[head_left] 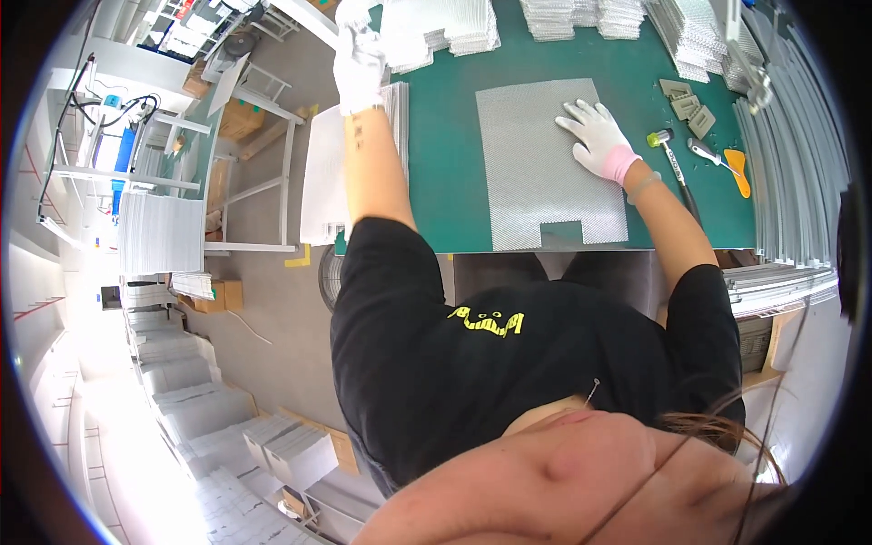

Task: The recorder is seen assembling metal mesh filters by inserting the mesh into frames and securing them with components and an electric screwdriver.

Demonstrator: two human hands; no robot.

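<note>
Green matting covers my desk (445,182), and a grey sheet of metal mesh (536,173) lies flat on it, a small rectangular notch cut in the edge nearest my body. From the head camera, my right hand (595,136), in a white glove with a pink cuff, rests flat on the mesh at about two o'clock on the sheet, fingers spread and released, gripping nothing. My left hand (357,64), also gloved in white, is stretched out toward eleven o'clock, at the desk's left edge beside a stack of white mesh sheets (436,32); I cannot tell whether it is clenched on anything there. Another stack of pale sheets (322,182) stands at the desk's left side, at nine o'clock from the grey mesh, just beside my left forearm.

At three o'clock from my right hand lies a mallet with a yellow-green head (658,139) and a dark handle, near the wrist but not touching it. Beyond it sit a silvery tool (707,153) and an orange scraper (738,171). Small grey metal pieces (688,104) lie at one o'clock from the hand. More mesh stacks (627,16) line the far edge at twelve o'clock, and long metal strips (790,163) run along the desk's right side.
</note>
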